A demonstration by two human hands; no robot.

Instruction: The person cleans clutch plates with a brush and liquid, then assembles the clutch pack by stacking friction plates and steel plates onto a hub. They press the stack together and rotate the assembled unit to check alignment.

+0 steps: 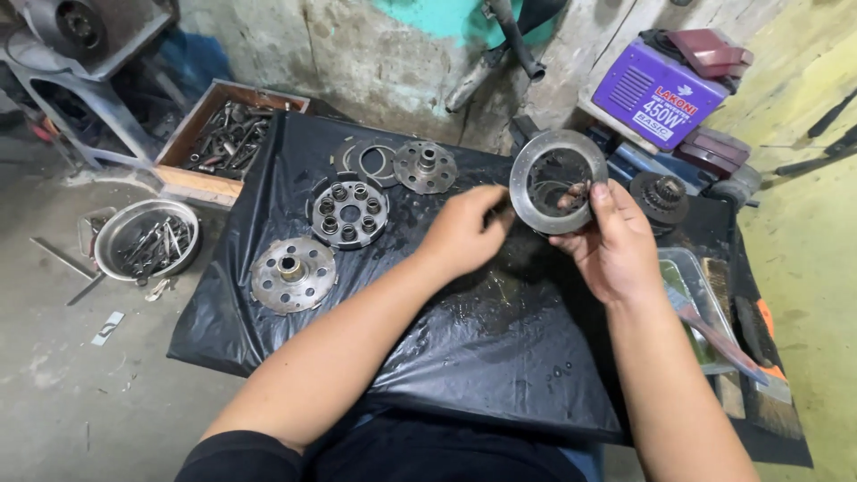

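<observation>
- I am holding a flat steel ring plate (558, 181) up in front of me, above the black plastic sheet (464, 339) that is covering the work surface.
- My right hand (614, 245) is gripping the plate at its lower right edge, thumb pressing on the face, fingers closing behind it.
- My left hand (464, 230) is touching the plate's left rim, fingers curled lightly against it; I cannot tell whether it is truly pinching.
- To do this well, I judge I should be keeping the plate by its edges, turning it slowly and feeling the face for burrs or warp.
- The plate is looking dull grey, thin and smooth, with a wide round opening.
- Lying on the wet, crinkled sheet are a round hub with six sockets (348, 214), a grimy toothed disc (293, 274), a smaller flanged hub (426, 167) and thin rings (373, 161).
- A wooden box of rusty bolts (219, 138) and a metal bowl of tools (147, 239) are sitting to the left, well apart.
</observation>
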